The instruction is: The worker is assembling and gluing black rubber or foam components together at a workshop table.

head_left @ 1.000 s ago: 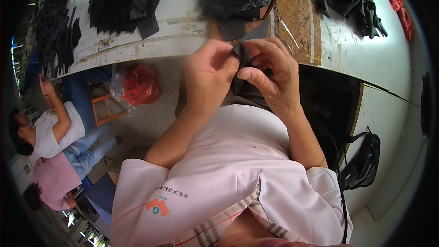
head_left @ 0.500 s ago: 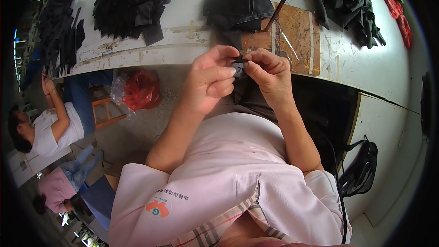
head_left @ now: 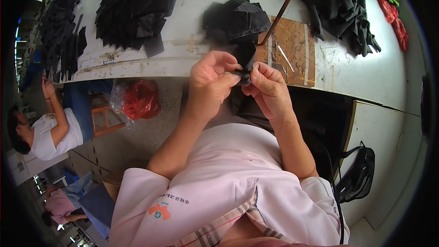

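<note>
A small black fabric piece is held between my two hands, just in front of the table's near edge. My left hand pinches its left side between thumb and curled fingers. On the other side, my right hand grips it with thumb and forefinger. The fingertips nearly meet, and they hide part of the cloth. Just beyond lies a stack of black fabric pieces on the white table.
More black piles lie on the table: cut pieces at left and a heap at right. A brown rod slants over a worn brown board. Red bags sit below. Two people work at left; a black backpack is at right.
Both hands have come slightly nearer to me. The fabric has turned so that more of it shows above the fingers, and my right hand's fingers have shifted along it.
</note>
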